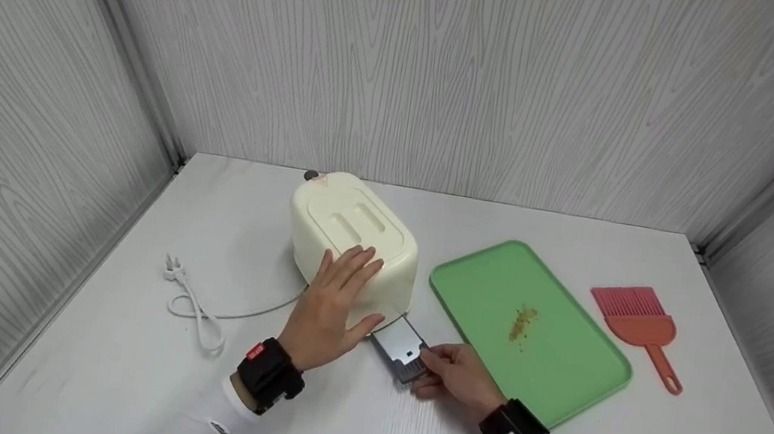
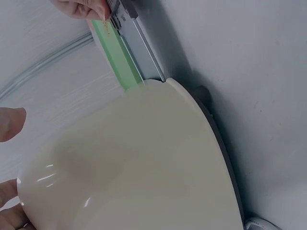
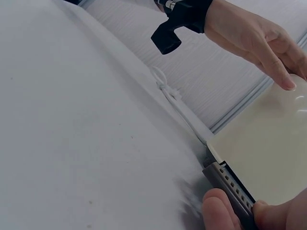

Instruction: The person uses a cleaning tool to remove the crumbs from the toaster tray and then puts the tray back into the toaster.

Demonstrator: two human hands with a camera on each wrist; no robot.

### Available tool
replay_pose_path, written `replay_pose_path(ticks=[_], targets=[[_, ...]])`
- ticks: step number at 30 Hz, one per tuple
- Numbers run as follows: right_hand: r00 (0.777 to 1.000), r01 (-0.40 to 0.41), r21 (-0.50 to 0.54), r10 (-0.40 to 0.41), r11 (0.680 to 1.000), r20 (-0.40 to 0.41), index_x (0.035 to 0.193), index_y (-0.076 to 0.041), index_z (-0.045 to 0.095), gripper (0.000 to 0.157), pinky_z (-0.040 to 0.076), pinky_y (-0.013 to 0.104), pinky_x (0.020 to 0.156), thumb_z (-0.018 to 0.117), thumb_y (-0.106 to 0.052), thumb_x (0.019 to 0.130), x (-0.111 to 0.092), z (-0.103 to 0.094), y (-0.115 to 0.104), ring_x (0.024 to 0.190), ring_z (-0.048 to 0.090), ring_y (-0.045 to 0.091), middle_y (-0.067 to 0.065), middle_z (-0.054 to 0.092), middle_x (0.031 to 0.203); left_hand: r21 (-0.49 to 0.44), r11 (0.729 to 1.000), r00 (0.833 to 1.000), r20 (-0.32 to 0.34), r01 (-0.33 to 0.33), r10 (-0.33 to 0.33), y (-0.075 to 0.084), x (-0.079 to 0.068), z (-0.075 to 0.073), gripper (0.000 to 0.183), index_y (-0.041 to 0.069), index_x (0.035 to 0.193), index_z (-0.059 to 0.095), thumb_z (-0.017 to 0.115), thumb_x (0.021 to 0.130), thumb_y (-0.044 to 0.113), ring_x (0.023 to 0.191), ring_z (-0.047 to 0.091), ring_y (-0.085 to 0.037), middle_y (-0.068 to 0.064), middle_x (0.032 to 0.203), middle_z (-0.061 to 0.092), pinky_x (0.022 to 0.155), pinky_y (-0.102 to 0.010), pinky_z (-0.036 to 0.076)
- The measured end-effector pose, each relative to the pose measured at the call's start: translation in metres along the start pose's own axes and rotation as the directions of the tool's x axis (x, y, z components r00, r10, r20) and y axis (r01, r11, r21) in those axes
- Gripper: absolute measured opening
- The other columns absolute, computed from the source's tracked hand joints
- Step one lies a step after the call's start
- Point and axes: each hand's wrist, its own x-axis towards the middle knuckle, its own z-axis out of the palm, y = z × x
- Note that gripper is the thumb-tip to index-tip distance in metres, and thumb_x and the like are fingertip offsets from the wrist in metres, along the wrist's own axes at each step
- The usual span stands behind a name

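Observation:
A cream toaster [image 1: 356, 220] with two slot recesses on top stands left of centre on the white table. My left hand [image 1: 326, 318] rests on its near top edge, fingers straight and thumb spread. From the toaster's near lower end sticks out a flat metal crumb tray [image 1: 398, 340] with a dark slotted end. My right hand [image 1: 462, 379] pinches that dark end between thumb and fingers; in the right wrist view the thumb [image 3: 273, 215] presses one side of the slotted edge [image 3: 235, 189]. The tray's inner part is hidden inside the toaster.
A green tray [image 1: 578, 365] lies to the right, brown crumbs [image 1: 522, 324] scattered on it. Beyond it is a red-handled brush [image 1: 644, 327] with pink bristles. The toaster's white cord and plug [image 1: 193, 303] lie at the left. Panel walls [image 1: 452, 75] enclose the table.

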Motion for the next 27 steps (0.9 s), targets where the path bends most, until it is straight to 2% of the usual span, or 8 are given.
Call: replay_pose_path(ticks=[5, 17, 27], targets=[[1.0, 0.009, -0.022, -0.01, 1.0, -0.025, 0.117, 0.015, 0.064, 0.028, 0.065, 0.032, 0.067, 0.058, -0.01, 0.106, 0.004, 0.003, -0.002, 0.068, 0.074, 0.016, 0.018, 0.075, 0.087, 0.007, 1.0, 1.0, 0.013, 0.004, -0.004, 0.0, 0.0, 0.0, 0.072, 0.003, 0.149, 0.051, 0.084, 0.088, 0.023, 0.15, 0.037, -0.031, -0.015, 0.157, 0.047, 0.126, -0.059, 0.022], [0.998, 0.009, 0.001, -0.009, 1.0, -0.057, 0.117, 0.015, 0.065, 0.029, 0.065, 0.032, 0.067, 0.059, -0.011, 0.106, 0.014, 0.01, -0.003, 0.067, 0.074, 0.017, 0.019, 0.075, 0.086, 0.018, 1.0, 1.0, 0.014, 0.01, -0.01, 0.001, 0.0, -0.001, 0.074, 0.003, 0.149, 0.051, 0.086, 0.087, 0.022, 0.15, 0.038, -0.031, -0.015, 0.157, 0.047, 0.125, -0.061, 0.024], [0.992, 0.017, -0.017, -0.019, 1.0, -0.128, 0.118, 0.015, 0.066, 0.03, 0.065, 0.032, 0.065, 0.062, -0.011, 0.104, 0.025, 0.016, -0.003, 0.066, 0.075, 0.019, 0.02, 0.076, 0.087, 0.018, 1.0, 1.0, -0.003, -0.003, 0.004, 0.0, 0.001, 0.001, 0.073, 0.002, 0.148, 0.052, 0.086, 0.086, 0.022, 0.148, 0.04, -0.033, -0.016, 0.157, 0.047, 0.123, -0.064, 0.025]])
